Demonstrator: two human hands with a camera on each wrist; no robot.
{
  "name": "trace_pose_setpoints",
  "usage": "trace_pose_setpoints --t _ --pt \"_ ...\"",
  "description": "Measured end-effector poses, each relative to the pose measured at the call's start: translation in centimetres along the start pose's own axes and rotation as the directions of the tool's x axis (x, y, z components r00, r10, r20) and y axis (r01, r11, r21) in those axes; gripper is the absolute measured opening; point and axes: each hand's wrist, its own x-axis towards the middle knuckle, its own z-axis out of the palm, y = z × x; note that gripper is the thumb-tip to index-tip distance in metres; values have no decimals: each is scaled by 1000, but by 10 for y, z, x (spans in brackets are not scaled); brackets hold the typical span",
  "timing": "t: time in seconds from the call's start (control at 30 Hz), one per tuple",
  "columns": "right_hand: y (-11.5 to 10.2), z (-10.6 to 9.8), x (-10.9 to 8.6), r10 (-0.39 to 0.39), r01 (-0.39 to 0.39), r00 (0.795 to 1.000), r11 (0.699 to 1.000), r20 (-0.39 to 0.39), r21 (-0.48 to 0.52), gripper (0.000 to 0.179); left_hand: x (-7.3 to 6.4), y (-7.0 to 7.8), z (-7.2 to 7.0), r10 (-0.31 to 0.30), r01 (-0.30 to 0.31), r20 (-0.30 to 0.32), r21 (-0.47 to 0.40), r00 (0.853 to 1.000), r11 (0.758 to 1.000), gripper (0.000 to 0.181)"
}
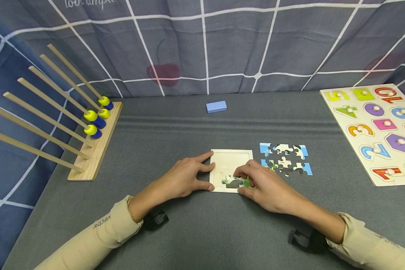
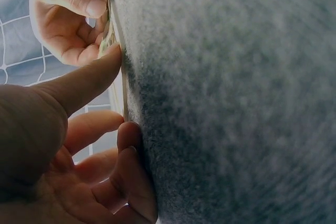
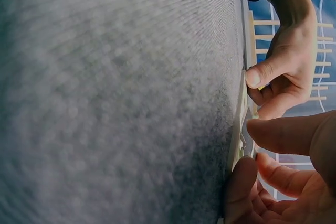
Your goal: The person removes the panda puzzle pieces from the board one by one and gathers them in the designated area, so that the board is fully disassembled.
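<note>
A square light-wood puzzle board (image 1: 227, 161) with a raised rim lies at the table's middle. My left hand (image 1: 187, 176) steadies its left edge, thumb at the near corner and fingertips spread along the side. Over the near right corner, my right hand (image 1: 268, 189) has curled fingers and pinches a puzzle piece between thumb and fingertips, mostly hidden by them. Puzzle pieces with grey and green print (image 1: 234, 182) lie in the board's near part. Loose panda puzzle pieces (image 1: 284, 150) sit in two rows just right of the board.
An abacus stand (image 1: 98, 150) with upright rods and yellow and blue beads stands at left. A blue block (image 1: 216, 107) lies at the back. On the right is a number peg board (image 1: 356, 152). A checked grey curtain (image 1: 233, 45) hangs behind the table.
</note>
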Motion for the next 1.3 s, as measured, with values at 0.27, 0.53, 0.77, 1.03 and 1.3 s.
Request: trace_pose_setpoints --t 0.27,0.53,0.77,1.03,1.3 --pt "1 1 1 -15 15 999 1000 -37 27 25 1 -1 -1 9 -9 -3 7 1000 1000 63" --pt "-3 -1 5 7 -6 1000 999 -17 48 21 0 -1 0 6 -6 1 -1 1000 1000 63" --pt "-6 -1 6 46 -47 999 995 15 82 20 0 0 0 7 -7 1 5 1000 1000 64" --pt "-4 1 5 48 -49 999 992 10 120 19 0 0 0 7 -7 3 -4 1000 1000 64" --pt "-6 -1 1 40 -39 999 983 -3 180 17 0 0 0 6 -6 3 7 1000 1000 64"
